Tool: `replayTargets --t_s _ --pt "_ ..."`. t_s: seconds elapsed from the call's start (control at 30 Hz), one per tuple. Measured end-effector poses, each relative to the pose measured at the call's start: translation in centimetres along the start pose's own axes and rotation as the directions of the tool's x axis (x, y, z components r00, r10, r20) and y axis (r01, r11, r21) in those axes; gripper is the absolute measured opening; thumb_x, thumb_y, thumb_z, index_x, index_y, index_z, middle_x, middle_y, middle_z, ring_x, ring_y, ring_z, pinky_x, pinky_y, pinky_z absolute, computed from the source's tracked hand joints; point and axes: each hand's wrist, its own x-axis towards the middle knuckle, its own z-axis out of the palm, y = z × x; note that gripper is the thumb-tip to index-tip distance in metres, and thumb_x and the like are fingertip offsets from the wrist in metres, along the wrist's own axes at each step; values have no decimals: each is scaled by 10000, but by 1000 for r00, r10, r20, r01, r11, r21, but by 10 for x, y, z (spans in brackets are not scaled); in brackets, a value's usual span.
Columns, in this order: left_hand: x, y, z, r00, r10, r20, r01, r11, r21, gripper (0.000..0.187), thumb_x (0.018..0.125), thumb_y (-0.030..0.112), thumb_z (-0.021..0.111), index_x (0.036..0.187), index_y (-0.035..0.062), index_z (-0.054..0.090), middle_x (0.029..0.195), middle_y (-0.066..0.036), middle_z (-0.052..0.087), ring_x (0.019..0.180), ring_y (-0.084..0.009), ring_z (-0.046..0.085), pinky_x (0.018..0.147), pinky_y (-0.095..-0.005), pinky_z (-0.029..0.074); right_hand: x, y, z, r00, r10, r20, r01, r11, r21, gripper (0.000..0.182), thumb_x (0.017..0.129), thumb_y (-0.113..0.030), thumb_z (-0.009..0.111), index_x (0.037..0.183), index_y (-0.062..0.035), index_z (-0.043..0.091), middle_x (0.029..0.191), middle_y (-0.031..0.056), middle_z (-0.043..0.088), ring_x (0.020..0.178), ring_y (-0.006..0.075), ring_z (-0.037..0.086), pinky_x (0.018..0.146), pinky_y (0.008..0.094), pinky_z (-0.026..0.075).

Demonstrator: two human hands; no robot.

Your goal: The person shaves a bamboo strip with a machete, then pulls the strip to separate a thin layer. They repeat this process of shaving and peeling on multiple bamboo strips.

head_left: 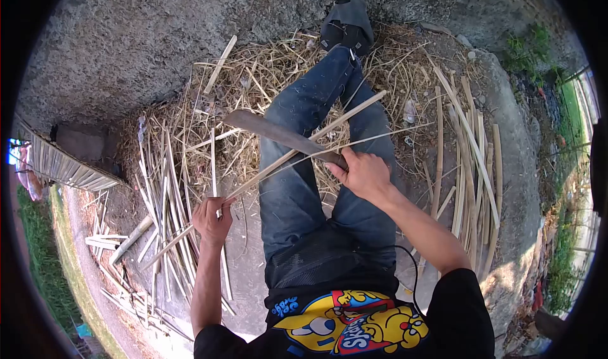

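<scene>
My right hand [362,174] is wrapped round the handle of a machete [269,129], whose broad dark blade points up and left across my thighs. A long pale bamboo strip [351,113] runs diagonally over my legs, and my left hand [212,219] grips it along its lower part. The blade crosses the strip about midway between my knees. From near that crossing, a thin bamboo sliver [386,135] stretches out to the right, past my right hand. My legs [294,210] are stretched out in front of me, crossed at the ankles.
Bamboo strips lie in a pile [174,213] on my left and another pile [472,169] on my right. Dry shavings [247,99] cover the ground around my feet. A rough wall [158,36] rises beyond them. A slatted bamboo piece [73,162] stands at far left.
</scene>
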Motion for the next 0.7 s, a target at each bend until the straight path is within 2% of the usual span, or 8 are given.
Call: replayTargets --t_s 0.13,0.27,0.43,0.5,0.53,0.6,0.67,0.7 --pt "1 9 2 992 -87 95 91 995 -42 213 778 107 837 839 100 634 691 -55 646 582 -249 629 540 -380 478 11 23 2 997 -44 -64 40 998 -57 507 966 -568 571 965 -61 581 675 183 675 669 441 680 574 556 536" --pt "-2 -2 1 999 -31 28 33 995 -96 207 787 102 828 833 97 626 683 -59 641 558 -252 620 516 -373 461 30 106 -26 914 367 -176 -372 928 1 560 1009 -561 491 938 -26 640 753 262 679 791 484 677 695 557 542" --pt "-27 -33 -15 988 -138 73 143 986 -84 185 781 28 792 841 84 626 693 -64 648 557 -258 621 512 -379 458 19 261 -44 767 590 -254 -612 790 -13 663 1010 -541 472 917 76 695 930 343 677 885 536 648 823 584 514" --pt "-48 -34 -21 992 -128 11 129 989 -77 185 769 18 790 844 83 634 695 -72 650 559 -261 624 515 -381 463 0 305 -34 625 742 -242 -715 669 202 561 992 -490 569 906 50 694 937 274 721 850 438 709 731 512 562" --pt "-55 -29 -23 980 -195 36 198 976 -93 180 762 14 795 832 75 641 708 -74 669 578 -251 645 526 -374 482 -2 286 -39 637 735 -233 -711 677 188 561 992 -490 569 906 50 694 937 274 721 850 438 709 731 512 562" --pt "-64 -18 -17 970 -241 33 243 964 -111 173 765 14 796 830 73 646 719 -77 682 590 -247 656 534 -369 492 -1 211 -52 544 838 52 -589 337 734 389 945 -405 703 958 -18 678 936 171 743 863 284 739 623 385 570" --pt "-60 -11 -9 963 -267 39 270 954 -133 152 781 21 793 831 67 657 762 -91 719 643 -249 697 564 -361 525 10 176 -41 713 695 92 -367 258 894 318 892 -315 794 1016 -67 638 985 94 729 889 161 706 576 283 539" --pt "-57 -8 -7 964 -261 46 265 956 -130 152 781 21 793 831 67 657 762 -91 719 643 -249 697 564 -361 525 19 144 -44 767 632 108 -272 168 948 320 891 -300 794 1028 -60 631 1016 97 724 911 166 695 573 294 541"
